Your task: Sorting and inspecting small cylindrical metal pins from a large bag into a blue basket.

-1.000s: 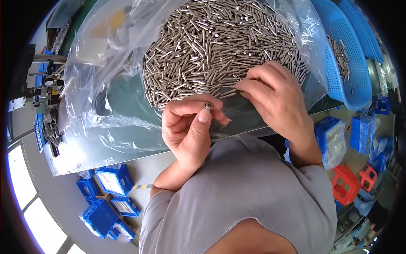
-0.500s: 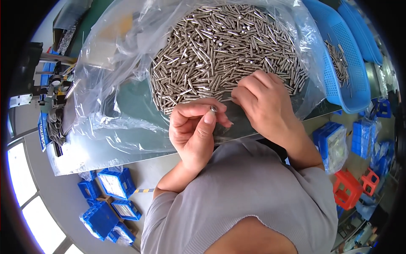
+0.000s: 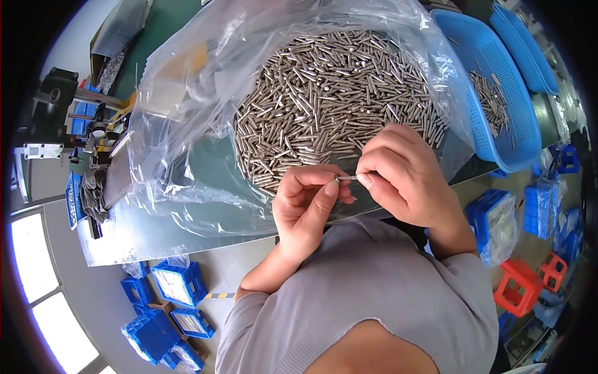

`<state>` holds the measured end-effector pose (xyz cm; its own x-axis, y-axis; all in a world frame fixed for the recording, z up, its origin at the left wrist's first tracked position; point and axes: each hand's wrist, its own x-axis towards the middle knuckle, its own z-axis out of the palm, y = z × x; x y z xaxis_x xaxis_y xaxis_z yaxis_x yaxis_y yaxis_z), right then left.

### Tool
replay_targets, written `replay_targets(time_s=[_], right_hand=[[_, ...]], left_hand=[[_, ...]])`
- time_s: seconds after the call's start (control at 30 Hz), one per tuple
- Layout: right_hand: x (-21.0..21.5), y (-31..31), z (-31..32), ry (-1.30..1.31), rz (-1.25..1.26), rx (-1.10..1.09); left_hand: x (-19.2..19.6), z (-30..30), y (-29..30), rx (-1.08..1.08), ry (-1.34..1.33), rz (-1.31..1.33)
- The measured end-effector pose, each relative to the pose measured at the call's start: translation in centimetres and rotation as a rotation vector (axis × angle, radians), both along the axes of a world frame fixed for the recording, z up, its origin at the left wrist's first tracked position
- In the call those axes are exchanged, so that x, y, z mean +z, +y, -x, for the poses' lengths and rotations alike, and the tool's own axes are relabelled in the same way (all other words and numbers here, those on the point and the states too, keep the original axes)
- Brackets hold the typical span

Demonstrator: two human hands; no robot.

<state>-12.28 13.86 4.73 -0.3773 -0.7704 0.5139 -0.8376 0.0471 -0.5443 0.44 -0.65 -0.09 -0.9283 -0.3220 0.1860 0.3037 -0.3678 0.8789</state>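
Since the frame half a second ago, the right grip (image 3: 408,177) has been brought from the near edge of the pile to beside the left grip (image 3: 304,204), and the narrow gap between them is now bridged by a slim metal pin (image 3: 347,178). The whole scene is also shown slightly lower and further right.

The pin is lain almost level across the gap, its right end pinched at the right grip's thumb and forefinger tips, its left end brought up to the left fingertips. Right thumb and forefinger are closed on it, with the other fingers curled. Left thumb and forefinger are also pressed together, on a small metal piece (image 3: 337,179) of which only a glint is shown; whether it is touched by the pin cannot be told.

Just beyond the hands, a broad pile of metal pins (image 3: 342,93) is spread on the worktop (image 3: 109,242), bordered by crumpled clear plastic (image 3: 187,140). To the right, more pins are held in a blue basket (image 3: 522,134), beside which another blue basket (image 3: 528,56) is placed. Further out, blue crates (image 3: 149,333) are stacked at lower left and a red stool (image 3: 518,288) is seen at lower right.
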Motion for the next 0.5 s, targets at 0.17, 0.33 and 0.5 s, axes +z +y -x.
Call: replay_targets(time_s=[0.17, 0.33, 0.5], right_hand=[[0.6, 0.4, 0.1, -0.024, 0.013, 0.020], [-0.7, -0.2, -0.5, -0.114, 0.052, 0.062], [-1.0, -0.1, -2.0, -0.024, 0.088, 0.020]], left_hand=[[0.6, -0.4, 0.3, -0.048, -0.070, 0.085], [0.0, -0.9, 0.2, -0.082, -0.066, 0.081], [0.1, -1.8, 0.6, -0.066, -0.056, 0.041]])
